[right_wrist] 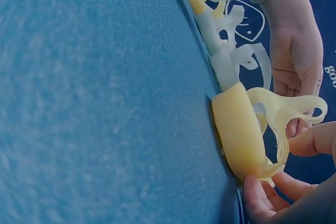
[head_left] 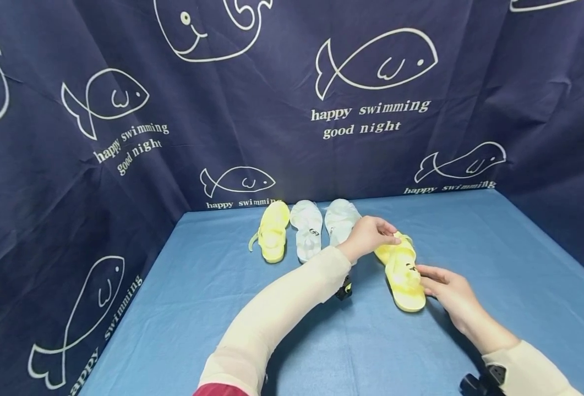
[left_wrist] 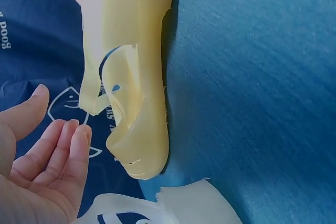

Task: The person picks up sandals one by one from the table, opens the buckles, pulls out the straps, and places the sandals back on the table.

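A yellow sandal (head_left: 404, 275) with a small face on its strap sits at the right of a row of sandals. My right hand (head_left: 447, 297) grips its near right side, fingertips at the strap and at the sole edge in the right wrist view. Beside the ankle strap at its far end is my left hand (head_left: 371, 236). In the left wrist view, the left hand's fingers (left_wrist: 55, 156) are loosely bent, with a gap between thumb and fingers and nothing held there.
To the left stand two pale blue sandals, one (head_left: 307, 231) fully seen and one (head_left: 340, 217) partly behind my left hand. Another yellow sandal (head_left: 273, 234) with a loose strap is at the row's left end. A dark fish-print curtain (head_left: 292, 110) borders the blue table (head_left: 341, 352).
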Available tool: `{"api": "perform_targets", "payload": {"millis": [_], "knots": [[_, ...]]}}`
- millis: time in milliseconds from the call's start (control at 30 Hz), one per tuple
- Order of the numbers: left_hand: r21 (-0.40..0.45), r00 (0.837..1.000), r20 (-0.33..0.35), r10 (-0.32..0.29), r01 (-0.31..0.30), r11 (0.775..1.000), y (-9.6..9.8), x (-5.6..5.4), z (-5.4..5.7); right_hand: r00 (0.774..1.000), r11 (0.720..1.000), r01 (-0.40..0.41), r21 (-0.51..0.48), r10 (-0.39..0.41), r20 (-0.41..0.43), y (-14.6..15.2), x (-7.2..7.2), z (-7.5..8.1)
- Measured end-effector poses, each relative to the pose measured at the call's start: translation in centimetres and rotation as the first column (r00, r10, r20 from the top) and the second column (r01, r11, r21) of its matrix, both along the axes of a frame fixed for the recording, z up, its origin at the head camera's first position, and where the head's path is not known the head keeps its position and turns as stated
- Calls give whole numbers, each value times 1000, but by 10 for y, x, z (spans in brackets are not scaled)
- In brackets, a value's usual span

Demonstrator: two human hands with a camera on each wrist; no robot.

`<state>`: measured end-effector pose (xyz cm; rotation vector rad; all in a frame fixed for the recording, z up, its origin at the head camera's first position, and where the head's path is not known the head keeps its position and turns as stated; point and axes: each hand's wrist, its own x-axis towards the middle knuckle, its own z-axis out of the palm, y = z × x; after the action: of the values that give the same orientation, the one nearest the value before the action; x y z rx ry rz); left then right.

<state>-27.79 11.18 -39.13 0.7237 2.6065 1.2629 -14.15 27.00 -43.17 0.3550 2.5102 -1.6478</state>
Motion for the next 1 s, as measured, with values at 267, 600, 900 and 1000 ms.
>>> {"api": "perform_targets", "payload": {"millis": [267,600,900,1000], "knots": [[34,999,26,-23,22,999,-6,8,3,1000,1000,-23,11,23,10,5,2,-1],[12,1000,26,10,-10,1000,-13,17,-2,999,1000,-30,5,30,13,4,5,0],[25,998,62,21,-22,999,-22,30,-3,999,999,-39,-19,39,31,6,7,-1],[26,998,64,20,-22,999,-24,35,-3,998,999,-42,-34,43,34,8,8,-1]]}}
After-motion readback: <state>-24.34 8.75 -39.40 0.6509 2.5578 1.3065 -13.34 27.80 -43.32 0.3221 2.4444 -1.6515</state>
